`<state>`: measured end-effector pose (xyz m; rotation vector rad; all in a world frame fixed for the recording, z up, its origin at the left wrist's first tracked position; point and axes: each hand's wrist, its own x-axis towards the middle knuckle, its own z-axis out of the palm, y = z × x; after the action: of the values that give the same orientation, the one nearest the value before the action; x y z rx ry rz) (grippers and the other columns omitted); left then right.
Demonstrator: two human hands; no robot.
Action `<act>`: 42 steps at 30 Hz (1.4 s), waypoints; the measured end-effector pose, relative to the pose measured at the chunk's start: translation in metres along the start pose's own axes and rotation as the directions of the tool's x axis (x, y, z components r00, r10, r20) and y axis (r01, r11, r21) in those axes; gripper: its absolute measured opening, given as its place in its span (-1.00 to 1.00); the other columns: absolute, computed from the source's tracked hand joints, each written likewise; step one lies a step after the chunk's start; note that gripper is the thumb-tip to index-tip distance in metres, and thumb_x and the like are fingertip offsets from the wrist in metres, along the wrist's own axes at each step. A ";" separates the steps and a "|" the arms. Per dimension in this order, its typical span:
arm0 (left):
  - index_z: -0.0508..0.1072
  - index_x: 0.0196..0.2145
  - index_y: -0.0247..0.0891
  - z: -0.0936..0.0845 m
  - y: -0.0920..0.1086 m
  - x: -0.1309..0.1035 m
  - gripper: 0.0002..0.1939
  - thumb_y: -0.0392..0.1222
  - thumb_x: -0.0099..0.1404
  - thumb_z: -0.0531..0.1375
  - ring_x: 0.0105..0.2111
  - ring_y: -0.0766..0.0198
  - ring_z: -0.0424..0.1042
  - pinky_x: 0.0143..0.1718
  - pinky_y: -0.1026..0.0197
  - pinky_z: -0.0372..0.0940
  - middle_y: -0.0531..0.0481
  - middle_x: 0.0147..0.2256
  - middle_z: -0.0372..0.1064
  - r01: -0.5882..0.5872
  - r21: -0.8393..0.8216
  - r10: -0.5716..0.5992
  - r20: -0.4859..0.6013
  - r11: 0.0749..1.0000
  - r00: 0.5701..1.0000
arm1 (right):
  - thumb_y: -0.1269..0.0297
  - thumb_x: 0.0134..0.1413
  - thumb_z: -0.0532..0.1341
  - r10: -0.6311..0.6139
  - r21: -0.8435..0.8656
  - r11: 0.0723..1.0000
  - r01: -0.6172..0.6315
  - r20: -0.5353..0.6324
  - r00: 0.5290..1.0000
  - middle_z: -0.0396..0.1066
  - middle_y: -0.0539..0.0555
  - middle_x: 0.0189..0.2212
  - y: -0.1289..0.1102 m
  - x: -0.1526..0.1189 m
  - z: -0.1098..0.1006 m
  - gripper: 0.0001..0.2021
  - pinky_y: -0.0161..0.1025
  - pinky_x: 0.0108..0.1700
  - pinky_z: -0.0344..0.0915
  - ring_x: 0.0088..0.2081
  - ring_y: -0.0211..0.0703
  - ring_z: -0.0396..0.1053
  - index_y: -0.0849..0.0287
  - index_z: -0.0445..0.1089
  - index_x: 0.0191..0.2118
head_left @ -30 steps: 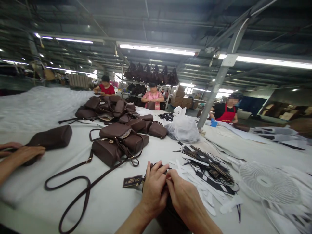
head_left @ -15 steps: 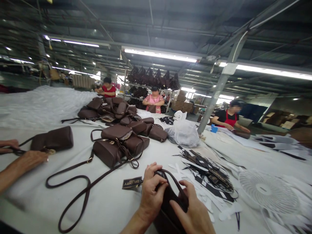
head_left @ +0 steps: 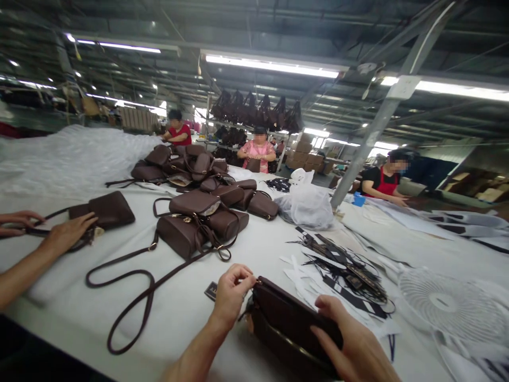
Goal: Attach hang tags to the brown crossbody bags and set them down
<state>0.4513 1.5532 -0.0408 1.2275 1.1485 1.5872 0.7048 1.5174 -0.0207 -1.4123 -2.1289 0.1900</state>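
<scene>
A dark brown handbag (head_left: 292, 323) is tilted in front of me at the table's near side, a metallic line running along its upper face. My left hand (head_left: 233, 289) is closed in a pinch at the bag's upper left corner; whether a zip pull is between the fingertips is too small to tell. Gripping the bag's right end, my right hand (head_left: 345, 334) has its thumb on the near face and fingers over the far edge. A black hang tag (head_left: 211, 290) with light lettering shows partly behind my left hand.
Brown handbags (head_left: 199, 212) are heaped mid-table, a long strap (head_left: 147, 313) looping toward me. At left, a co-worker's hands (head_left: 67, 233) handle another bag (head_left: 111, 209). To the right lie black tags (head_left: 350, 276), a white fan (head_left: 449, 300) and a plastic bag (head_left: 306, 204); a post (head_left: 374, 138) rises behind.
The handbag has turned so its long edge faces across me, its handle no longer showing on top. My left hand shifted left, my right hand right. At left, the co-worker's bag moved right.
</scene>
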 end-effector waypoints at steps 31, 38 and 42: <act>0.58 -0.42 -0.37 -0.030 -0.018 0.056 -0.74 -0.30 -0.17 0.39 -0.47 0.38 0.40 -0.34 0.28 0.29 0.01 -0.47 0.48 0.590 -0.106 -0.372 0.684 0.801 0.628 | 0.23 0.25 0.08 -0.066 0.127 0.991 0.048 0.146 0.987 0.46 0.10 -0.21 -0.062 0.055 0.025 -0.78 -0.15 -0.09 0.34 -0.16 -0.06 0.43 0.07 0.45 -0.12; 0.49 -0.48 -0.32 -0.023 -0.039 0.057 -0.66 -0.20 -0.23 0.49 -0.47 0.40 0.35 -0.47 0.33 0.17 0.02 -0.38 0.44 0.668 -0.140 -0.313 0.801 0.731 0.510 | 0.27 0.23 0.10 -0.091 0.188 0.981 0.053 0.198 0.976 0.46 0.04 -0.19 -0.063 0.054 0.025 -0.83 -0.21 -0.08 0.33 -0.14 -0.12 0.42 0.04 0.41 -0.14; 0.45 -0.49 -0.31 -0.020 -0.038 0.057 -0.64 -0.16 -0.21 0.49 -0.45 0.37 0.34 -0.48 0.32 0.15 0.03 -0.33 0.40 0.702 -0.109 -0.260 0.880 0.704 0.397 | 0.29 0.24 0.09 -0.117 0.220 0.974 0.062 0.243 0.963 0.45 0.02 -0.22 -0.061 0.051 0.024 -0.86 -0.24 -0.11 0.32 -0.17 -0.15 0.41 0.04 0.38 -0.16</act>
<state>0.4225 1.6142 -0.0660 0.9402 0.3674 0.5669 0.6296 1.5405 0.0041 -1.2186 -2.2940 0.5719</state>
